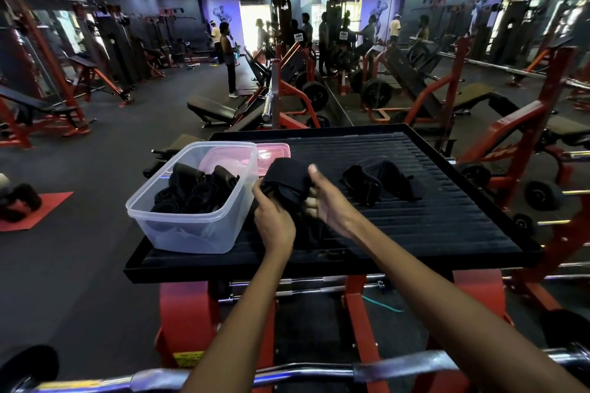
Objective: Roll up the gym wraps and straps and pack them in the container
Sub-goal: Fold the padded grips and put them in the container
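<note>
Black ribbed platform in gym; L hand & R hand both grip wrap.

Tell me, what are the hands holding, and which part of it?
Both hands hold one black wrap. The left hand grips its lower left edge; the right hand grips its right side, thumb up along the edge.
</note>
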{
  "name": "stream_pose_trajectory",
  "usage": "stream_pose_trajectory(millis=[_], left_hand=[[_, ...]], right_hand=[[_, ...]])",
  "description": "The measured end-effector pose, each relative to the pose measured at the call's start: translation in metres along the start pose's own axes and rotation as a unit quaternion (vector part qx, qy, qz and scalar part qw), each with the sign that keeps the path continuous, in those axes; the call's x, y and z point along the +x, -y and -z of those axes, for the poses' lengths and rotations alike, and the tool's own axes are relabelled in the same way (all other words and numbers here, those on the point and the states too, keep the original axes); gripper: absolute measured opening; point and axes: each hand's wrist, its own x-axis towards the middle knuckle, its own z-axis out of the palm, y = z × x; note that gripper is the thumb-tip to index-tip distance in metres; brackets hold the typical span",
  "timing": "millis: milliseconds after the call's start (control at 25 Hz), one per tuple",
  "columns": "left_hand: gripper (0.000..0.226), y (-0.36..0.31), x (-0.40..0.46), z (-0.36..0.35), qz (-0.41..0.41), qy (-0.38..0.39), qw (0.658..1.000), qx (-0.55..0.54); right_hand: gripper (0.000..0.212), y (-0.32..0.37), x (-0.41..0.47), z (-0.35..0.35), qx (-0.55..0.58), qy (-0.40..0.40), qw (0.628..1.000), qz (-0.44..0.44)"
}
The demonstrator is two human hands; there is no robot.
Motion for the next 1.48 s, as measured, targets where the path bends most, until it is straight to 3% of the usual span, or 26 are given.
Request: stream_pose_trajectory(millis=[160, 320, 440, 480, 560, 640, 680, 720, 840, 920, 1040, 1160, 1200, 1360, 1480], left_hand=[[0.046, 0.001, 0.001, -0.006, -0.016, 0.083, 0.990, -0.108], [0.059, -0.002, -0.003, -0.002, -0.015, 0.090, 0.982, -0.162], [0.077, -0.003, -0.007, -0.001, -0.042, 0.095, 0.982, -0.160], [0.081, -0.003, -0.006, -0.001, -0.039, 0.104, 0.981, -0.161], [0.090, -0.003, -0.004, -0.001, -0.024, 0.106, 0.978, -0.178], [0.096, -0.003, -0.002, -0.001, -0.004, 0.085, 0.976, -0.198], [0.094, -0.003, -0.001, 0.000, 0.003, 0.073, 0.976, -0.205], [0.090, -0.003, 0.000, 0.000, 0.006, 0.062, 0.975, -0.211], [0.088, -0.003, -0.001, 0.001, 0.008, 0.050, 0.972, -0.230], [0.086, -0.004, -0.002, 0.001, 0.003, 0.050, 0.970, -0.238], [0.080, -0.005, -0.003, 0.001, -0.015, 0.061, 0.970, -0.233], [0.087, -0.006, -0.007, 0.002, -0.033, 0.064, 0.972, -0.224], [0.090, -0.007, -0.008, 0.002, -0.045, 0.067, 0.972, -0.219], [0.097, -0.009, -0.009, 0.005, -0.094, 0.061, 0.972, -0.204], [0.093, -0.006, -0.008, 0.003, -0.095, 0.079, 0.976, -0.181]], right_hand=[[0.037, 0.001, -0.001, -0.005, 0.001, -0.040, 0.999, 0.032], [0.027, -0.001, 0.002, -0.003, 0.019, -0.130, 0.990, 0.054], [0.041, -0.002, 0.004, -0.010, -0.134, -0.178, 0.967, 0.126], [0.052, -0.002, 0.003, -0.013, -0.203, -0.162, 0.955, 0.144], [0.067, -0.001, -0.002, -0.011, -0.267, -0.045, 0.948, 0.166], [0.075, 0.007, -0.007, -0.002, -0.311, 0.091, 0.937, 0.129], [0.076, 0.011, -0.008, 0.005, -0.342, 0.116, 0.927, 0.104], [0.073, 0.013, -0.006, 0.012, -0.369, 0.100, 0.920, 0.090], [0.038, 0.009, -0.005, 0.032, -0.434, -0.101, 0.893, 0.060], [0.038, -0.008, -0.007, 0.040, -0.462, -0.153, 0.873, -0.019], [0.056, -0.023, -0.017, 0.035, -0.429, -0.090, 0.896, -0.075], [0.031, -0.031, -0.015, 0.032, -0.472, -0.051, 0.877, -0.072], [0.024, -0.033, -0.012, 0.033, -0.453, -0.052, 0.887, -0.077], [0.014, -0.043, -0.005, 0.042, -0.282, -0.190, 0.940, 0.005], [0.014, -0.035, -0.007, 0.047, -0.157, -0.255, 0.950, 0.087]])
